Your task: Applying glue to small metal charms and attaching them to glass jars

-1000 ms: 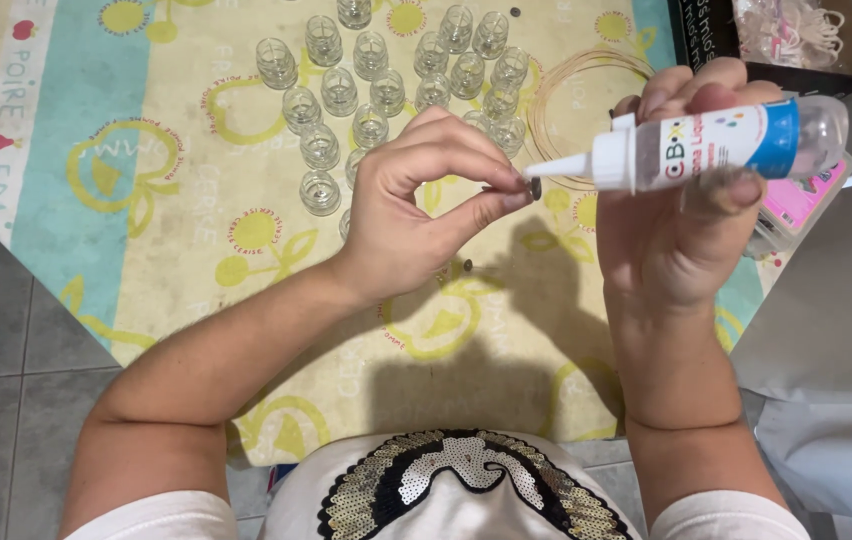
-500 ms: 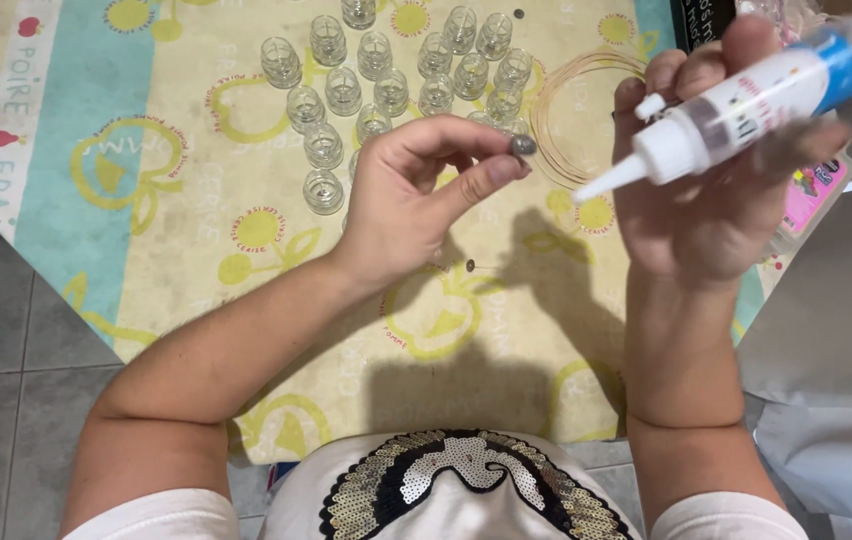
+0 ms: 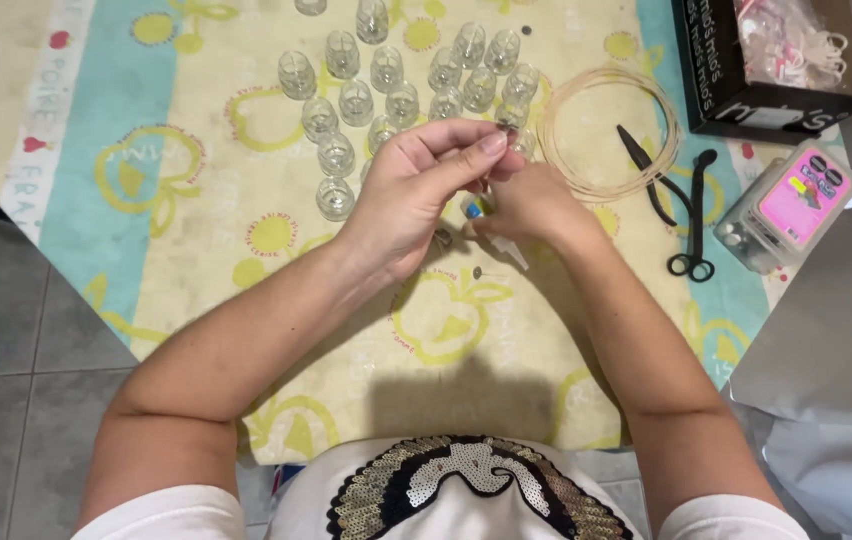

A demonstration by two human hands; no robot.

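My left hand (image 3: 416, 190) is over the middle of the table, thumb and forefinger pinched together; the small dark piece they held earlier is hidden between the fingertips. My right hand (image 3: 541, 205) is right beside it, touching it, low over the tablecloth. It is closed on a small white glue bottle (image 3: 491, 225) with a blue label. The bottle's pointed nozzle sticks out below the hand, toward me. Several small clear glass jars (image 3: 386, 75) stand upside down in a cluster just beyond both hands.
A coil of pale wire (image 3: 558, 160) lies right of the jars, with black pliers (image 3: 686, 210) beside it. A clear plastic box with a pink label (image 3: 791, 205) and a black cardboard box (image 3: 776, 95) are at the far right. A yellow-and-turquoise tablecloth (image 3: 176, 200) covers the table.
My right hand has come down from the upper right with the glue bottle to the table beside my left hand. The left hand's fingers have closed into a pinch.
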